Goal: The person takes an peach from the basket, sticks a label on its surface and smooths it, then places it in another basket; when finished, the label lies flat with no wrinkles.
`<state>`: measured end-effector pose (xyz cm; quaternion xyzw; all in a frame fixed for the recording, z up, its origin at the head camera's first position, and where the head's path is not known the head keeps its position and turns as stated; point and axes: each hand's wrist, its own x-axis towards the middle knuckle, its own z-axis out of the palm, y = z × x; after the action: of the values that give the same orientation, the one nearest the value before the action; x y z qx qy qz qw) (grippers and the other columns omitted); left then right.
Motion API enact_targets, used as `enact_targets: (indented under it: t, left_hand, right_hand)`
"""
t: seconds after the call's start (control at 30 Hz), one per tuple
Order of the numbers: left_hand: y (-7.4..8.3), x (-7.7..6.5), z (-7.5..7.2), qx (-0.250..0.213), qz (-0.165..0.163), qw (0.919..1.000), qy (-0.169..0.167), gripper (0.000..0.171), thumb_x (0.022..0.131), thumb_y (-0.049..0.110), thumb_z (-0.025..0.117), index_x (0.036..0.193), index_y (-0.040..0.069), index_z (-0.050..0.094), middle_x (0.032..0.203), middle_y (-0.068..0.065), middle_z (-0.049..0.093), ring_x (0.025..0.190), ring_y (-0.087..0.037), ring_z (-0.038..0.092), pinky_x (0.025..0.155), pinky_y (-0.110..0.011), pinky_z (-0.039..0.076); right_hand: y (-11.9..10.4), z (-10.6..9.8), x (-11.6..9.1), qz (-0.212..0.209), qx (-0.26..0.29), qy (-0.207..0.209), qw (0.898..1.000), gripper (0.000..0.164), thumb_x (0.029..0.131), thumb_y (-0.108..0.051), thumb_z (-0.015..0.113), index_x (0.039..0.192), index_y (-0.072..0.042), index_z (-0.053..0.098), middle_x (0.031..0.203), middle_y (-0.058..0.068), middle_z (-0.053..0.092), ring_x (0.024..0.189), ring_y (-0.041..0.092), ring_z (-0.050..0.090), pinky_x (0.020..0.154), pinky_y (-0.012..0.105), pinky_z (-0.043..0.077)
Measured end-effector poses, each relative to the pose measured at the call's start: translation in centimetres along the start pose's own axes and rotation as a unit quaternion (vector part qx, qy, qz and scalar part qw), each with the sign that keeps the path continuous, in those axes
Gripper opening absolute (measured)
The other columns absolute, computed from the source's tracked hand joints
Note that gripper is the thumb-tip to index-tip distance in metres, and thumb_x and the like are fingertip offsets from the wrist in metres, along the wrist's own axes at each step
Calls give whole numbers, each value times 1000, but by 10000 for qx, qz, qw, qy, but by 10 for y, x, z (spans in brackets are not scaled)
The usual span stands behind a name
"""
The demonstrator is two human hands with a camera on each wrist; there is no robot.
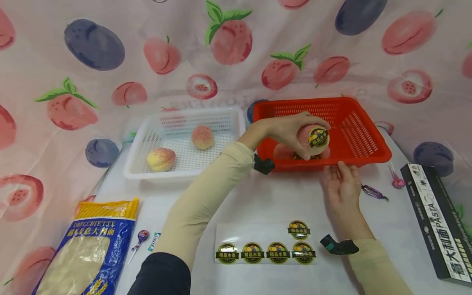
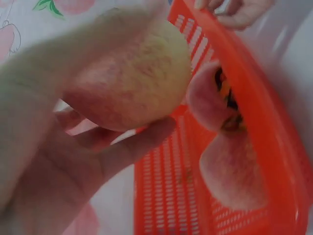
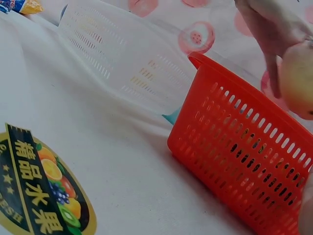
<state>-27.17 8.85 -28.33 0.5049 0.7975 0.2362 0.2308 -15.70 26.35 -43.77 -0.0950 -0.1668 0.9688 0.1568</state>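
My left hand [image 1: 291, 130] grips a peach [image 1: 309, 137] with a round black and gold sticker on it, above the red basket [image 1: 368, 157]. In the left wrist view the thumb and fingers wrap around this peach [image 2: 142, 83]. Two more peaches lie inside the red basket, a pink one [image 2: 205, 98] and another beside it [image 2: 230, 171]; dark stickers show near them. My right hand [image 1: 341, 190] is at the basket's front rim, its thumb and fingertips holding the edge.
A white basket [image 1: 177, 175] with two peaches stands at left. In front lies a sticker sheet [image 1: 265, 233]. Orecchiette [image 1: 85, 250] sits front left, a pasta box [image 1: 436, 221] at right. Lollipops [image 1: 143, 235] and wrapped candies [image 1: 374, 191] lie around.
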Motion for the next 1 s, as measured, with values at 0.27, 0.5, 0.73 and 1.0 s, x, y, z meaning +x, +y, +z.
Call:
enact_targets:
  t: [0.27, 0.5, 0.73, 1.0]
  left_hand:
    - [10, 24, 5, 0, 163, 9996, 239, 63, 73, 34, 70, 129, 26, 41, 125, 10, 42, 111, -3, 38, 90, -13, 36]
    - [0, 63, -1, 729, 372, 9966, 75, 66, 70, 32, 73, 127, 31, 40, 127, 12, 39, 114, -1, 34, 91, -12, 34]
    - [0, 95, 6, 907, -9, 9956, -240, 65, 72, 25, 72, 126, 35, 39, 125, 8, 33, 113, -3, 33, 87, -12, 37]
    - [9, 127, 11, 1391, -140, 9892, -434, 59, 72, 24, 72, 123, 34, 44, 121, 8, 38, 111, -4, 34, 87, -15, 36]
  right_hand:
    - [2, -3, 0, 41, 118, -26, 9999, 26, 84, 4, 51, 107, -8, 45, 111, 8, 45, 93, 23, 47, 84, 37, 48]
    - [0, -2, 3, 50, 202, 107, 9997, 22, 84, 4, 53, 101, -9, 48, 107, 8, 50, 88, 22, 51, 82, 37, 49]
    - [0, -3, 1, -8, 102, 93, 9999, 22, 84, 4, 52, 102, -7, 46, 108, 9, 47, 90, 23, 51, 79, 36, 49]
    - [-1, -1, -1, -36, -49, 38, 10000, 22, 85, 3, 51, 104, -8, 45, 105, 8, 47, 91, 22, 49, 81, 35, 49]
